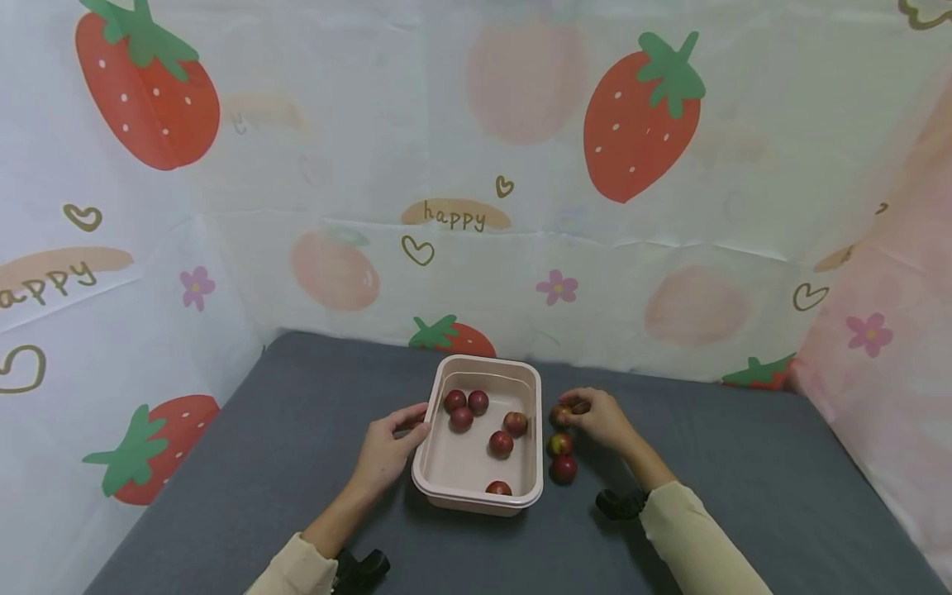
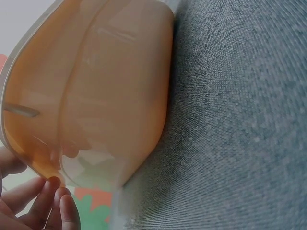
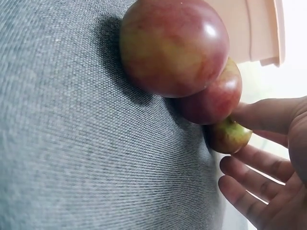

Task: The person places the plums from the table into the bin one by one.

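A pale pink plastic box (image 1: 455, 464) holds several dark red plums (image 1: 501, 445). At its left side, my left hand (image 1: 385, 450) grips the rim, with thumb and fingers on either side of the edge in the left wrist view. Three more plums form a row on the cloth just right of the box. My right hand (image 1: 604, 421) pinches the farthest plum (image 3: 229, 136) between thumb and index finger, while its other fingers are spread. Nearer in the row are a red and yellow-green plum (image 1: 561, 445) and a dark red plum (image 1: 564, 469).
Grey cloth (image 1: 312, 397) covers the table. Behind and at both sides hangs a white curtain (image 1: 461, 116) printed with strawberries, close to the table's back edge. Black wrist mounts (image 1: 623, 504) stick out beneath the forearms.
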`<act>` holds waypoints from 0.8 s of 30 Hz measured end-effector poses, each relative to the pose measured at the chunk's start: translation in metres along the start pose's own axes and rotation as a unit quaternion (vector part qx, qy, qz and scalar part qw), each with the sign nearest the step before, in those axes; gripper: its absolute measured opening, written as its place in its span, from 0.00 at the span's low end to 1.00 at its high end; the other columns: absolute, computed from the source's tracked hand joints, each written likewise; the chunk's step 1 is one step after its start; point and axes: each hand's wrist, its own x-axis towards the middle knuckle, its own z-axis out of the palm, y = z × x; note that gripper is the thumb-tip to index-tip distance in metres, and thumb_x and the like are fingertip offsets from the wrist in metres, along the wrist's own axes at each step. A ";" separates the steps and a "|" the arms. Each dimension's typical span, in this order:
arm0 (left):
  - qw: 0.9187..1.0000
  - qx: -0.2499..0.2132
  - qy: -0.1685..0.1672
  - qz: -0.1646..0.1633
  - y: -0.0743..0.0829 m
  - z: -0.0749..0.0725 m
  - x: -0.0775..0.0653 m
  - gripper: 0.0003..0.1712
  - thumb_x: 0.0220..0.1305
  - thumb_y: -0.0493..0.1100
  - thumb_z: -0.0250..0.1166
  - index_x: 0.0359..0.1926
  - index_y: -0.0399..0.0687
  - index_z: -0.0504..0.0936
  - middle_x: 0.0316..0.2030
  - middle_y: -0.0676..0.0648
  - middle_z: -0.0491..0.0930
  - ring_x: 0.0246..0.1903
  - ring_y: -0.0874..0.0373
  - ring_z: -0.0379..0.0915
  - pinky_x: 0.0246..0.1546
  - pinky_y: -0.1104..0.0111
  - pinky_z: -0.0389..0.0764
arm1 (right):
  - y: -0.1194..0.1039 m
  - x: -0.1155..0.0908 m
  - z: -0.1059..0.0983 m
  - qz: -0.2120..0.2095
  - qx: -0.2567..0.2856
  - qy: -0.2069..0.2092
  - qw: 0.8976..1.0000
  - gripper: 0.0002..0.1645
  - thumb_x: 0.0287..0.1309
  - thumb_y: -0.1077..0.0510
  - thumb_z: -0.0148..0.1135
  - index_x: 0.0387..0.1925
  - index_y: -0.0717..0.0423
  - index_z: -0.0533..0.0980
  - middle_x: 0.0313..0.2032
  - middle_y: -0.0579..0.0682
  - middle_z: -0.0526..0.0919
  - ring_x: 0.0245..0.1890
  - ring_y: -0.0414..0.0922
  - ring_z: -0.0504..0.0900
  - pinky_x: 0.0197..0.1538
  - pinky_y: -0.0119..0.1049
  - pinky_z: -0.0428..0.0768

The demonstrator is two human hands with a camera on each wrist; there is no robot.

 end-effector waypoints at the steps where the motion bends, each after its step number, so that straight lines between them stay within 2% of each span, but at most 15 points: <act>1: 1.000 0.000 0.000 0.000 0.000 0.000 0.000 0.21 0.65 0.41 0.63 0.58 0.42 0.80 0.47 0.42 0.84 0.51 0.50 0.75 0.54 0.56 0.74 | 0.000 0.000 0.000 0.000 -0.002 0.000 1.000 0.18 0.55 0.61 0.69 0.47 0.65 0.80 0.41 0.61 0.85 0.40 0.52 0.84 0.43 0.44 0.81; 24: 1.000 0.003 -0.001 0.012 0.004 0.000 -0.004 0.21 0.65 0.40 0.64 0.58 0.40 0.79 0.47 0.39 0.83 0.52 0.48 0.75 0.57 0.50 0.73 | 0.003 0.004 0.004 0.000 -0.023 0.013 1.000 0.16 0.53 0.62 0.70 0.44 0.65 0.82 0.40 0.61 0.86 0.40 0.52 0.85 0.44 0.44 0.80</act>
